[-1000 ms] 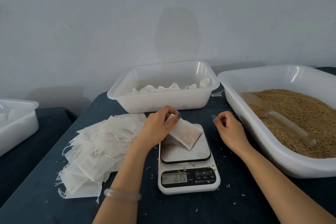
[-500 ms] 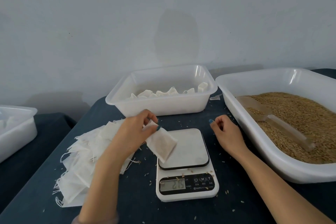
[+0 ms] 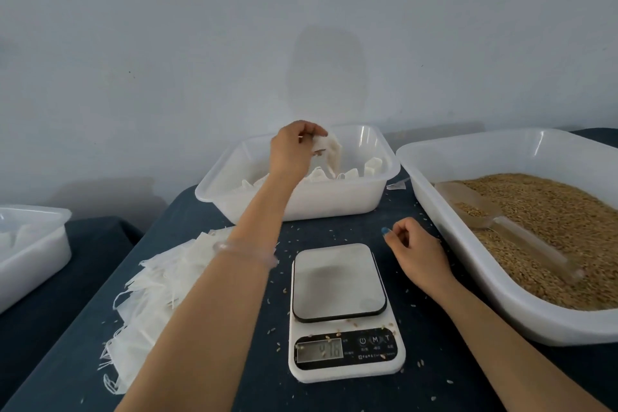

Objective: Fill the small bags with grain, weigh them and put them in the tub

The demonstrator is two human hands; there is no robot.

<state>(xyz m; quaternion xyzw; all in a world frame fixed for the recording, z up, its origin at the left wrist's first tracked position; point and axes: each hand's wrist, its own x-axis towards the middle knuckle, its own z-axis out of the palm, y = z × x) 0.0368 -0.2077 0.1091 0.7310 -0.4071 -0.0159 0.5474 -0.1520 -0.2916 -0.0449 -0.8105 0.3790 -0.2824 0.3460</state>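
My left hand (image 3: 294, 149) reaches over the white tub (image 3: 301, 202) at the back and pinches a small filled bag (image 3: 331, 149), which hangs above several filled bags lying inside the tub. The digital scale (image 3: 341, 311) stands in front of me with a bare platform and a lit display. My right hand (image 3: 416, 252) rests on the dark table to the right of the scale, fingers loosely curled, holding nothing. A pile of flat white bags (image 3: 160, 298) lies to the left of the scale.
A large white tub of brown grain (image 3: 568, 231) stands at the right with a clear scoop (image 3: 501, 227) lying in it. Another white tub (image 3: 30, 251) sits on a separate table at the far left. Loose grains dot the table around the scale.
My left hand has lifted the filled bag off the scale and carried it back over the white tub. The right hand has hardly moved.
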